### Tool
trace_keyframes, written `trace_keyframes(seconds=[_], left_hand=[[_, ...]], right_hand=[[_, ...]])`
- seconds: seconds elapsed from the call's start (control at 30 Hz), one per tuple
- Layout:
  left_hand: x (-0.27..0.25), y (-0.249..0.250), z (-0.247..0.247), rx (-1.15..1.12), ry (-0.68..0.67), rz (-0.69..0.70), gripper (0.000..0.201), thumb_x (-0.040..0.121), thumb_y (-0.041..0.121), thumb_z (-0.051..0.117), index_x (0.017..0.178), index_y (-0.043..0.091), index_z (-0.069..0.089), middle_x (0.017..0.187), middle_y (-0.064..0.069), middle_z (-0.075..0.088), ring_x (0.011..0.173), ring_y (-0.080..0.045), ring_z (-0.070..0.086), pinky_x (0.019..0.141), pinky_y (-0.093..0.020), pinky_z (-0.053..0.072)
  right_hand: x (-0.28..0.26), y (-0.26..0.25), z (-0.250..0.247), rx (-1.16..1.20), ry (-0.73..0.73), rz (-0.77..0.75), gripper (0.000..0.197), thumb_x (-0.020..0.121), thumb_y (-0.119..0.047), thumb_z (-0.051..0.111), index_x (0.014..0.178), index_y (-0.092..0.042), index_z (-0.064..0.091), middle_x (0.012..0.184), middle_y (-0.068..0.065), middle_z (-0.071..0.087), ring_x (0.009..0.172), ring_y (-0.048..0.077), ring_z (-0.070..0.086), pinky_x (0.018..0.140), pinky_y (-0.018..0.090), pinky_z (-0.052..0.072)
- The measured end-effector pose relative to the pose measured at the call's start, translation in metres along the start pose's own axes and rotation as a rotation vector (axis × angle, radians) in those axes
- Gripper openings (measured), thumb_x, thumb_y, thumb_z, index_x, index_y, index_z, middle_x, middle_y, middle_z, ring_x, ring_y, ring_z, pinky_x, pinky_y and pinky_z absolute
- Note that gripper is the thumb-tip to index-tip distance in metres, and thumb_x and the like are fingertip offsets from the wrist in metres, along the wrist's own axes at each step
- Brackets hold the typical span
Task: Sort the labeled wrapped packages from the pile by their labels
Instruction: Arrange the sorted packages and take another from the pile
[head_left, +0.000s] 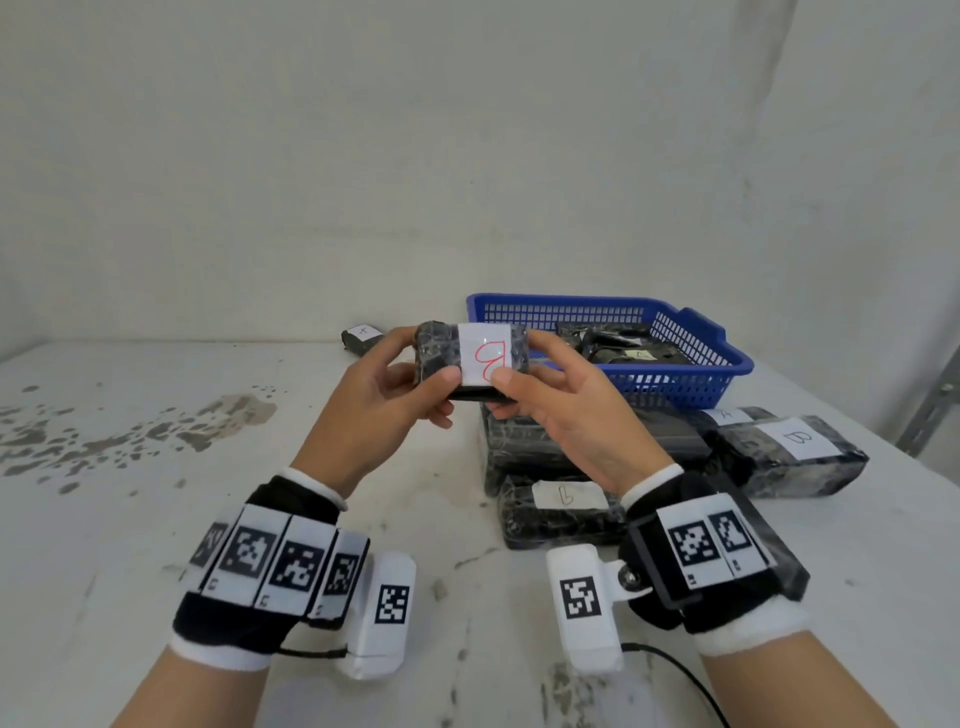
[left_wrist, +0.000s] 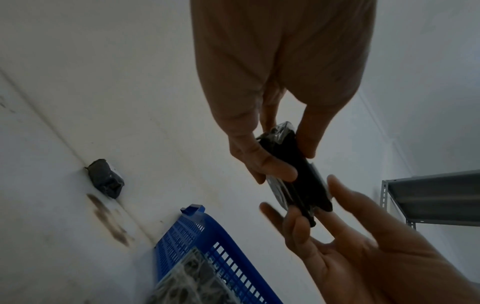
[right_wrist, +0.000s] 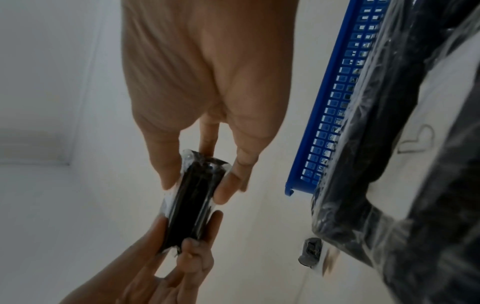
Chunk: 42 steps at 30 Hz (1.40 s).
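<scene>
A small black wrapped package (head_left: 470, 361) with a white label bearing a red B is held up above the table, label facing me. My left hand (head_left: 395, 387) pinches its left end between thumb and fingers, and my right hand (head_left: 545, 395) pinches its right end. The wrist views show the package edge-on (left_wrist: 296, 174) (right_wrist: 192, 201), gripped from both ends. Below the right hand lies the pile of black wrapped packages (head_left: 561, 512), one with a white label, and a larger package labeled B (head_left: 789, 460) sits at the right.
A blue plastic basket (head_left: 691, 379) with several wrapped packages in it stands at the back right. One small labeled package (head_left: 362, 336) lies alone by the wall at the back. The white table (head_left: 156, 493) has dark stains on its left. A grey metal shelf (left_wrist: 431, 197) stands off the right.
</scene>
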<state>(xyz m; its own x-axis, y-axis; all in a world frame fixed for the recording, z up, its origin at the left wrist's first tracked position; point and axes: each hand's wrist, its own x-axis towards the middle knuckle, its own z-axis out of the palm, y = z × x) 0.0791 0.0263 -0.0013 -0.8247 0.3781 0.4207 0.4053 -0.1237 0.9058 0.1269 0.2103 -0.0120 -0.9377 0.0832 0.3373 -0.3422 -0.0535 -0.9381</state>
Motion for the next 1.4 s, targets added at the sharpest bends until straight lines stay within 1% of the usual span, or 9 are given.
trace_keyframes(seconds=[0.13,0.27,0.73,0.93,1.0,1.1,1.2,1.3,1.4], left_hand=[[0.000,0.000,0.000,0.026,0.017,0.015,0.029,0.087,0.012,0.067,0.115,0.010,0.060,0.080,-0.002,0.067,0.060,-0.015,0.061,0.061,-0.026,0.055],[-0.001,0.001,0.001,0.045,0.015,0.022,0.025,0.088,0.016,0.066,0.111,0.010,0.060,0.080,-0.003,0.065,0.058,-0.015,0.059,0.058,-0.026,0.053],[-0.003,0.002,0.004,0.102,0.018,0.046,0.008,0.093,0.026,0.060,0.096,0.020,0.057,0.071,-0.004,0.059,0.053,-0.015,0.053,0.042,-0.025,0.042],[-0.004,0.002,0.005,0.115,0.014,0.067,0.001,0.092,0.024,0.060,0.093,0.024,0.058,0.063,0.016,0.061,0.050,-0.007,0.051,0.042,-0.014,0.036],[-0.005,0.004,0.005,0.097,0.001,0.077,0.004,0.092,0.019,0.061,0.095,0.020,0.062,0.072,0.016,0.064,0.053,-0.005,0.054,0.043,-0.015,0.037],[-0.006,0.006,0.006,0.040,-0.009,0.060,0.020,0.090,0.032,0.060,0.108,0.022,0.060,0.091,-0.001,0.067,0.061,-0.015,0.063,0.046,-0.025,0.042],[-0.005,0.004,0.007,-0.015,0.009,0.035,0.043,0.094,0.021,0.060,0.128,0.037,0.040,0.106,-0.006,0.066,0.073,-0.020,0.068,0.059,-0.031,0.055],[-0.001,0.001,0.005,-0.016,0.019,0.023,0.040,0.092,0.007,0.060,0.129,0.017,0.048,0.117,-0.011,0.064,0.091,-0.024,0.068,0.077,-0.034,0.058],[-0.001,0.001,0.004,0.006,0.004,0.034,0.033,0.091,0.007,0.061,0.124,0.011,0.057,0.113,-0.009,0.067,0.101,-0.017,0.066,0.087,-0.029,0.056]], right_hand=[[-0.003,-0.006,0.004,-0.039,0.009,0.010,0.046,0.084,-0.019,0.072,0.128,-0.013,0.058,0.100,0.015,0.073,0.073,0.023,0.067,0.071,0.032,0.056],[-0.004,-0.008,0.006,-0.140,0.045,0.001,0.036,0.088,-0.019,0.072,0.122,-0.019,0.062,0.081,0.000,0.070,0.055,0.015,0.054,0.052,0.026,0.042],[-0.009,-0.012,0.012,-0.143,0.129,-0.008,0.016,0.091,-0.029,0.068,0.106,-0.021,0.067,0.068,-0.004,0.068,0.049,0.013,0.051,0.047,0.025,0.037],[-0.010,-0.014,0.015,-0.130,0.108,-0.002,0.033,0.082,-0.042,0.068,0.106,-0.019,0.067,0.076,-0.003,0.070,0.049,0.017,0.056,0.044,0.028,0.035],[-0.010,-0.013,0.018,-0.097,0.093,0.010,0.039,0.081,-0.043,0.066,0.108,-0.016,0.068,0.085,0.004,0.070,0.054,0.019,0.060,0.046,0.028,0.038],[-0.010,-0.011,0.017,-0.088,0.106,-0.024,0.022,0.091,-0.029,0.069,0.109,-0.016,0.068,0.098,0.017,0.067,0.065,0.021,0.061,0.055,0.030,0.046],[-0.008,-0.012,0.015,-0.101,0.092,-0.057,0.033,0.093,-0.018,0.068,0.124,-0.028,0.058,0.106,0.010,0.067,0.078,0.022,0.063,0.069,0.032,0.053],[-0.006,-0.012,0.014,-0.052,0.104,-0.053,0.036,0.093,-0.014,0.067,0.124,-0.030,0.058,0.102,0.007,0.071,0.086,0.022,0.066,0.085,0.037,0.055],[-0.006,-0.012,0.014,-0.059,0.115,-0.053,0.036,0.094,-0.008,0.065,0.123,-0.028,0.059,0.099,0.006,0.075,0.095,0.022,0.070,0.094,0.039,0.056]])
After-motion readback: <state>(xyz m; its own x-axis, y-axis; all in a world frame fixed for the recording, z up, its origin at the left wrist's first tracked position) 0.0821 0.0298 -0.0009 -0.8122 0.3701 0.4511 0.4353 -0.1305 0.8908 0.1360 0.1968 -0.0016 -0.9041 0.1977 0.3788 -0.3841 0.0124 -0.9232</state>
